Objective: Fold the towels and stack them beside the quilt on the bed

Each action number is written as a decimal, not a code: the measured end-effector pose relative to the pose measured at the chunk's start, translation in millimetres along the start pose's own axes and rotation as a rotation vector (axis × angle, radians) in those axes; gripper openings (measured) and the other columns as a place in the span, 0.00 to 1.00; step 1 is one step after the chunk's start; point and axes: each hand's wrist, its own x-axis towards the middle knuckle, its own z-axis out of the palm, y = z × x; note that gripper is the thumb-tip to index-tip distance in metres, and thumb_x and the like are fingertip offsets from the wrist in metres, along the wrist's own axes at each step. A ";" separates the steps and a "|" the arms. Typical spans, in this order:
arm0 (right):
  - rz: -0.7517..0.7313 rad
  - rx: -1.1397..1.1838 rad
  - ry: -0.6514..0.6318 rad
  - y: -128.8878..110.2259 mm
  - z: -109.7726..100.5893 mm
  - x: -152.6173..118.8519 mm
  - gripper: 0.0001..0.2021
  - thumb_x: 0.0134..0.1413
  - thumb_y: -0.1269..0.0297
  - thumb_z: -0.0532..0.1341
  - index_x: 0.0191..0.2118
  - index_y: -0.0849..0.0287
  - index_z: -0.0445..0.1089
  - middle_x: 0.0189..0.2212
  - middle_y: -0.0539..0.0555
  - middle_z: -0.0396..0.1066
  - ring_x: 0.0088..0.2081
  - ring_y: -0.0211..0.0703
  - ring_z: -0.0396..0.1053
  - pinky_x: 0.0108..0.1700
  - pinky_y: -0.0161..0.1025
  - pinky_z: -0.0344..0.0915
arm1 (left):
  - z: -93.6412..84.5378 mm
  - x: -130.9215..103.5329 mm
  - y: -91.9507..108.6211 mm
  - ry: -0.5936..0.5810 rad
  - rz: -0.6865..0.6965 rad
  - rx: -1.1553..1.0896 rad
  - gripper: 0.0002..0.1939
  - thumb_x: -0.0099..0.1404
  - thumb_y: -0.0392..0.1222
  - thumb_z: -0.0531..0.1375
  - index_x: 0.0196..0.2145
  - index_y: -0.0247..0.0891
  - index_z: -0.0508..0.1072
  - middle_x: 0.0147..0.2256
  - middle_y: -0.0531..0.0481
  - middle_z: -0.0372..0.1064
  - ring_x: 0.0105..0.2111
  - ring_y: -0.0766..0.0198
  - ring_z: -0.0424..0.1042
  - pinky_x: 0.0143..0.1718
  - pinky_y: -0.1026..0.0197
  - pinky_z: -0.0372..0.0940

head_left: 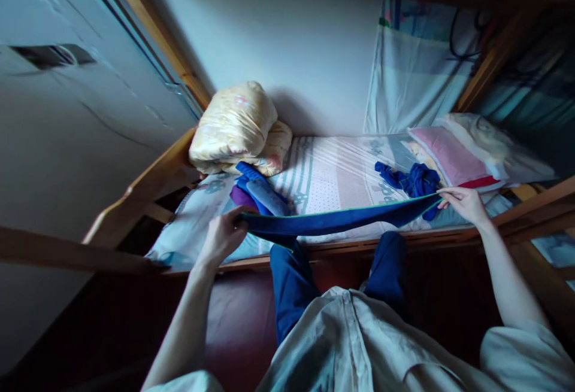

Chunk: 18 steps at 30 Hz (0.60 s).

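A long blue cloth (332,222) with a thin green edge is stretched sideways over the front of the bed. My left hand (223,235) pinches its left end, and my right hand (462,203) grips the right end between thumb and fingers. The middle of the cloth sags a little. Behind my left hand, a pile of folded blue and purple clothes (265,196) lies on the mattress. Crumpled dark blue clothes (415,180) lie on the sheet just behind the cloth's right end.
A yellow folded quilt (236,122) sits at the bed's left end. Pink and pale pillows (453,155) lie at the right. The patterned sheet (332,170) spans between them. A wooden rail (148,170) bounds the left end; wooden beams run overhead.
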 end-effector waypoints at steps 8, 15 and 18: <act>0.113 -0.005 0.035 -8.4 -44.2 -20.7 0.24 0.39 0.41 0.75 0.31 0.59 0.79 0.19 0.55 0.76 0.20 0.43 0.74 0.25 0.37 0.72 | 12.5 6.4 2.7 -0.173 0.024 0.006 0.16 0.51 0.49 0.53 0.30 0.38 0.75 0.24 0.51 0.72 0.27 0.61 0.70 0.29 0.64 0.63; 0.342 -0.018 -0.012 23.9 -46.2 0.5 0.20 0.41 0.52 0.78 0.32 0.63 0.77 0.17 0.57 0.75 0.18 0.46 0.74 0.20 0.36 0.70 | 48.0 32.6 -5.8 -0.246 -0.022 0.254 0.14 0.54 0.44 0.57 0.33 0.40 0.81 0.27 0.49 0.77 0.32 0.55 0.77 0.37 0.61 0.69; 0.359 -0.016 -0.034 45.2 -24.6 27.3 0.17 0.43 0.56 0.79 0.30 0.63 0.76 0.20 0.58 0.77 0.21 0.48 0.77 0.22 0.36 0.74 | 75.6 58.4 -2.6 -0.179 -0.126 0.448 0.15 0.55 0.40 0.59 0.37 0.41 0.83 0.35 0.44 0.80 0.39 0.49 0.79 0.40 0.57 0.71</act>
